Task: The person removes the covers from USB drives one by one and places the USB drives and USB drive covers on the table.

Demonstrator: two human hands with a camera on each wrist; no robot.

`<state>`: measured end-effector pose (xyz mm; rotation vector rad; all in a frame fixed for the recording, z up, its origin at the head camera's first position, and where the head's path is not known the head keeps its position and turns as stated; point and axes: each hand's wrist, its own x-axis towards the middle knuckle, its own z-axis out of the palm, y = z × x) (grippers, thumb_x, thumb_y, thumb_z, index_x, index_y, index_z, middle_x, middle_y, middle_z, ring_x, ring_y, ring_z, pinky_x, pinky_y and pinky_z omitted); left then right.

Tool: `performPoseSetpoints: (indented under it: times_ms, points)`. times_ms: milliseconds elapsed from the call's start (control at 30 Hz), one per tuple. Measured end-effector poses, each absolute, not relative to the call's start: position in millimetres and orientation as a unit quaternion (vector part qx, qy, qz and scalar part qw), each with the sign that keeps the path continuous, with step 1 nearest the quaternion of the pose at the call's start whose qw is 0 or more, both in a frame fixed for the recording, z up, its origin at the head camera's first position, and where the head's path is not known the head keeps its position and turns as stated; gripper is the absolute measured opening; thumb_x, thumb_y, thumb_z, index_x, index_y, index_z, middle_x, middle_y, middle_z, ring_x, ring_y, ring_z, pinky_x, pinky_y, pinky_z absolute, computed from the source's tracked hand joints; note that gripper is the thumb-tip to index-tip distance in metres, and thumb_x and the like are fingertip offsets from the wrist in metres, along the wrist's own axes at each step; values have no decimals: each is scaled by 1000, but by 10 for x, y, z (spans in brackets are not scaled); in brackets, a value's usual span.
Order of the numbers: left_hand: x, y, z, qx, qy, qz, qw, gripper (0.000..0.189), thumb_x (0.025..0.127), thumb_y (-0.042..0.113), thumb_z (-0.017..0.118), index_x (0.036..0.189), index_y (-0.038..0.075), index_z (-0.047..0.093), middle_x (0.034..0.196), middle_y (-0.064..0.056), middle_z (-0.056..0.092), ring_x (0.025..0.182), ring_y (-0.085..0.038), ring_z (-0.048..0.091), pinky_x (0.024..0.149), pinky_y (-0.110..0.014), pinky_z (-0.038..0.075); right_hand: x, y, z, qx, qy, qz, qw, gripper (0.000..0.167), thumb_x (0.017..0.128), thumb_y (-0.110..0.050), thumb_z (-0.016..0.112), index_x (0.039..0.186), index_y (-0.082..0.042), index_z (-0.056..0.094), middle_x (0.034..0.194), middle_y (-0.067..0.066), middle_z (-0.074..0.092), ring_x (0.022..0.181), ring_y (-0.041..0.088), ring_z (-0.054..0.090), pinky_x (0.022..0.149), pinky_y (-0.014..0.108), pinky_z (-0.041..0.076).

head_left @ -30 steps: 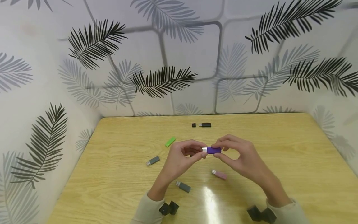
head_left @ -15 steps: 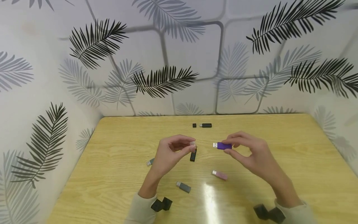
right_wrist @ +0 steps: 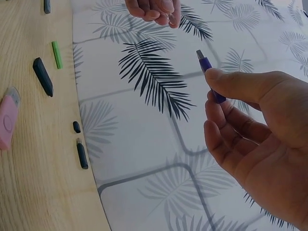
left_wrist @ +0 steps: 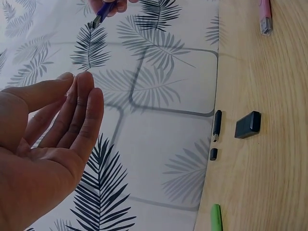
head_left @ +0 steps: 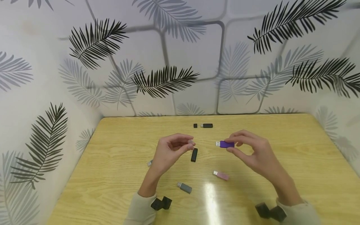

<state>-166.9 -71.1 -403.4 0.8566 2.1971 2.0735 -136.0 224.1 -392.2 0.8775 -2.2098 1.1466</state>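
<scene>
My right hand (head_left: 229, 144) pinches a purple USB stick (head_left: 226, 144) between thumb and fingers above the wooden table (head_left: 281, 150). Its bare metal plug points left. The right wrist view shows the same purple USB stick (right_wrist: 210, 74) in the fingertips. My left hand (head_left: 190, 144) is held a little to the left and pinches a small clear cap (head_left: 191, 142), which also shows at the top of the right wrist view as the clear cap (right_wrist: 171, 17). A gap separates the two hands. In the left wrist view the cap is hidden behind the fingers (left_wrist: 79, 103).
On the table lie a black piece (head_left: 194, 154) between the hands, a pink stick (head_left: 220, 175), a grey stick (head_left: 184, 187), another grey stick (head_left: 150, 162) half hidden by my left wrist, and a black stick (head_left: 207, 125) with its cap (head_left: 195, 125) near the wall. A green stick (left_wrist: 216, 216) lies further left.
The hands were together on the purple stick; they have drawn apart. The clear cap has come off in my left hand and the stick's plug is bare. The black piece is uncovered.
</scene>
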Motion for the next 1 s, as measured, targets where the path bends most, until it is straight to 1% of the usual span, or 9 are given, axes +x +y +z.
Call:
performPoseSetpoints:
  times_ms: [200, 367, 500, 800, 1000]
  points:
    - [-1729, -730, -4113, 264, 712, 651, 8, 23, 95, -4, 70, 118, -6, 71, 105, -21, 74, 95, -33, 74, 83, -40, 61, -1406, 2242, -3993, 313, -816, 425, 237, 36, 74, 11, 87, 103, -8, 79, 102, 1, 73, 86, 12, 67, 77, 17, 54]
    - [-1780, -736, -4197, 237, 728, 643, 6, 21, 95, 1, 72, 115, -5, 74, 105, -16, 75, 94, -27, 73, 82, -38, 61, -1451, 2239, -4060, 303, -821, 427, 227, 34, 75, 11, 86, 103, -7, 79, 103, 1, 73, 90, 13, 68, 79, 15, 53]
    - [-1807, -742, -4261, 229, 724, 651, 2, 20, 94, 0, 74, 113, -4, 75, 104, -17, 75, 92, -24, 74, 82, -34, 61, -1496, 2237, -4130, 296, -827, 426, 217, 33, 76, 10, 86, 103, -7, 79, 103, 0, 73, 91, 13, 68, 79, 15, 53]
    - [-1851, -754, -4375, 218, 722, 657, -17, 19, 92, 0, 75, 111, -3, 76, 102, -18, 76, 91, -26, 75, 83, -35, 61, -1584, 2237, -4254, 288, -835, 423, 204, 33, 76, 9, 86, 103, -7, 79, 104, 0, 73, 91, 13, 67, 77, 16, 54]
    - [-1867, -742, -4407, 206, 732, 649, -22, 19, 92, 2, 76, 110, -5, 75, 101, -17, 76, 91, -29, 75, 82, -32, 61, -1623, 2211, -4295, 283, -835, 424, 205, 30, 78, 7, 86, 104, -8, 79, 104, 0, 73, 90, 14, 67, 77, 16, 54]
